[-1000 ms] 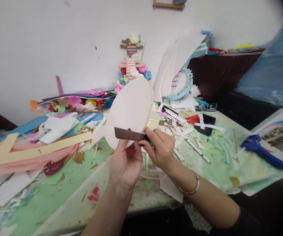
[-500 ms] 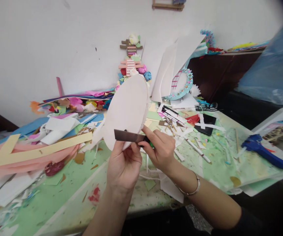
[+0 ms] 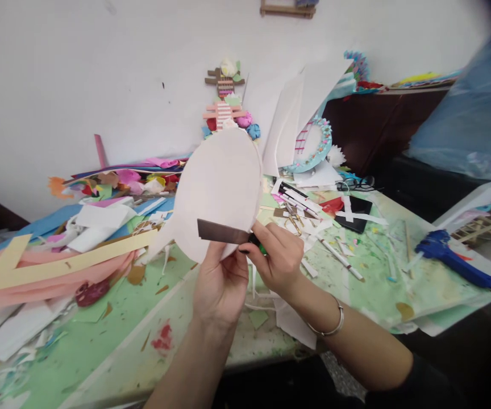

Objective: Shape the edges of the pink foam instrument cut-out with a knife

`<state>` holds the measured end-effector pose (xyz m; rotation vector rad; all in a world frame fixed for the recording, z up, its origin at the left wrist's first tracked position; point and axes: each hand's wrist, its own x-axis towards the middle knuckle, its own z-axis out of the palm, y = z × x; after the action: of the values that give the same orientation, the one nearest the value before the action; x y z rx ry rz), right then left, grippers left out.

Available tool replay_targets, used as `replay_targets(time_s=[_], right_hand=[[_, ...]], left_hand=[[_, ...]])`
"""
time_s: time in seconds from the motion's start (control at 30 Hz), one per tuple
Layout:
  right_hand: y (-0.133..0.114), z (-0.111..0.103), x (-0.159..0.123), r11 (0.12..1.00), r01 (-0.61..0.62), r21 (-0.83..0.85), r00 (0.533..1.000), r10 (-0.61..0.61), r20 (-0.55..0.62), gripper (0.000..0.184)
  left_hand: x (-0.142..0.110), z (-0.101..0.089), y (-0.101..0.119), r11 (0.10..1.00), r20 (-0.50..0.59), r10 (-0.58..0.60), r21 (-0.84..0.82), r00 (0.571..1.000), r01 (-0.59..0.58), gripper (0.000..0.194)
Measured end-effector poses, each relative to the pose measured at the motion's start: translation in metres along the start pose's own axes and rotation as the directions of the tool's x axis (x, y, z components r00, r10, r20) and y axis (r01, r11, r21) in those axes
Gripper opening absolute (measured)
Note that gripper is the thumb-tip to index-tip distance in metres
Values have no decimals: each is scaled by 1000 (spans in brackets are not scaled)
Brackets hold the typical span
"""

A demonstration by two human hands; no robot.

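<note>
A white, rounded paper piece [image 3: 217, 182] stands tilted up in front of me, with a thin rim along its right edge. My left hand [image 3: 222, 281] grips its lower edge from below, thumb against the near face. My right hand [image 3: 282, 255] is closed on a dark, flat, blade-like tool [image 3: 222, 232] with some black and green at the handle end. The tool lies across the lower front of the paper piece, pointing left; its exact kind is unclear. The right fingers are close beside the paper's right edge.
A blue glue gun [image 3: 458, 258] lies at the right. Pens [image 3: 296, 199], a black tablet-like object [image 3: 358, 218], scissors [image 3: 295, 224] and paper scraps cover the table. Paper flowers and a decorated ring [image 3: 313, 162] stand by the wall. A cream strip [image 3: 100, 253] lies left.
The white paper piece has turned to face me more squarely and looks wider. The left hand has shifted slightly right; the right hand keeps the dark tool across the lower part.
</note>
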<state>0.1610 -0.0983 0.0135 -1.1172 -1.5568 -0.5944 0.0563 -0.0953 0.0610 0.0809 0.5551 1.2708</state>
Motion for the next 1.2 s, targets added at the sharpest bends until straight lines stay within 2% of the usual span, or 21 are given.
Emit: replay_targets(time_s=[0.17, 0.37, 0.57, 0.7, 0.8, 0.9, 1.0, 1.2], right_hand=[[-1, -3, 1, 1000, -4, 9, 1000, 4, 1, 48], [0, -2, 0, 999, -1, 44, 1000, 1, 3, 46], [0, -2, -1, 999, 6, 54, 1000, -5, -13, 47], [3, -2, -2, 997, -23, 68, 1000, 23, -3, 45], [4, -1, -2, 995, -52, 88, 999, 50, 22, 44], [4, -1, -1, 992, -62, 109, 998, 58, 37, 44], [2, -1, -1, 991, -49, 121, 999, 46, 25, 42], [1, -3, 0, 996, -28, 85, 999, 26, 23, 43]], left_hand=[[-1, -2, -5, 999, -27, -31, -11, 999, 31, 37], [-6, 0, 2, 996, -1, -82, 35, 997, 82, 39], [-10, -4, 7, 995, 29, -103, 13, 994, 103, 40], [-12, -3, 13, 993, 0, -121, -3, 993, 121, 38], [-13, -1, 18, 994, -25, -112, 1, 993, 112, 37], [-12, -2, 20, 996, 7, -83, 38, 997, 82, 39], [-11, -5, 17, 997, 20, -66, 44, 998, 65, 40], [-8, -9, 6, 996, -22, -60, 67, 998, 62, 41]])
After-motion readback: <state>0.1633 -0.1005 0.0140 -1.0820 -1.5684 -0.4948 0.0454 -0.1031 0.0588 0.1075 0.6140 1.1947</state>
